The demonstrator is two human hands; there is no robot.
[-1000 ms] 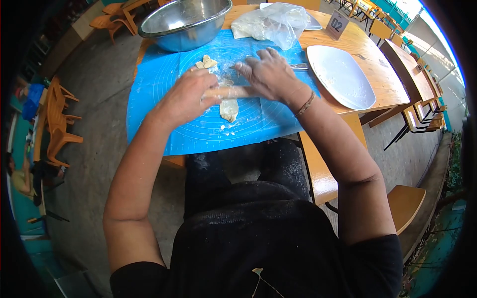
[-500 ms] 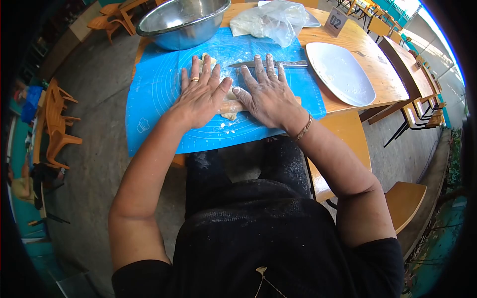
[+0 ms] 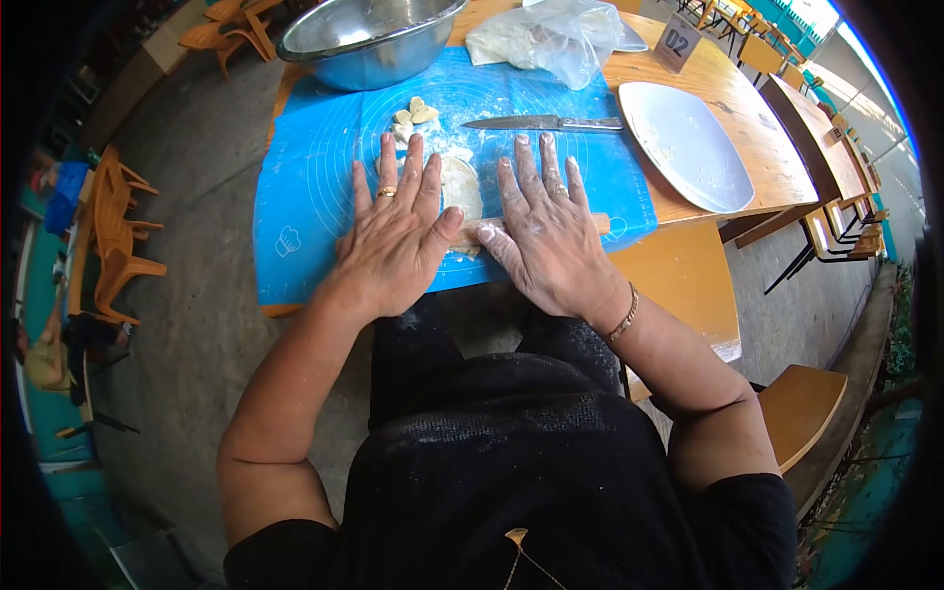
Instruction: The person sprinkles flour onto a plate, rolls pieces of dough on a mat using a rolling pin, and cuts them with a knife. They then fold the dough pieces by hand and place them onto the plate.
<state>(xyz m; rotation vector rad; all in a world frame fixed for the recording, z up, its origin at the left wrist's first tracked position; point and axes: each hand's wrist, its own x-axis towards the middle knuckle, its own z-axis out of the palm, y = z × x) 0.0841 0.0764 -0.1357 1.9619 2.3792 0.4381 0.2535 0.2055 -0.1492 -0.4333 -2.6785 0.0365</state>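
Observation:
Both palms lie on a wooden rolling pin (image 3: 599, 224), fingers spread and pointing away from me. My left hand (image 3: 393, 234), with a ring on one finger, covers the pin's left part. Over its right part rests my right hand (image 3: 547, 234), dusted with flour. Between the hands a thin, flattened piece of dough (image 3: 460, 189) runs beneath the pin on the blue mat (image 3: 305, 182). Small dough pieces (image 3: 418, 112) sit just beyond my left fingertips. A knife (image 3: 541, 123) lies crosswise beyond my right fingertips, its blade pointing left.
A metal bowl (image 3: 379, 64) stands at the far left of the wooden table, a plastic bag (image 3: 551, 41) to its right. On the right is a white plate (image 3: 678, 147), with a number sign (image 3: 677, 41) behind it. A bench (image 3: 678, 285) adjoins the near right side.
Both hands have moved toward my body with the rolling pin under them. More of the flattened dough and the small pieces beyond it now show. The view has shifted slightly.

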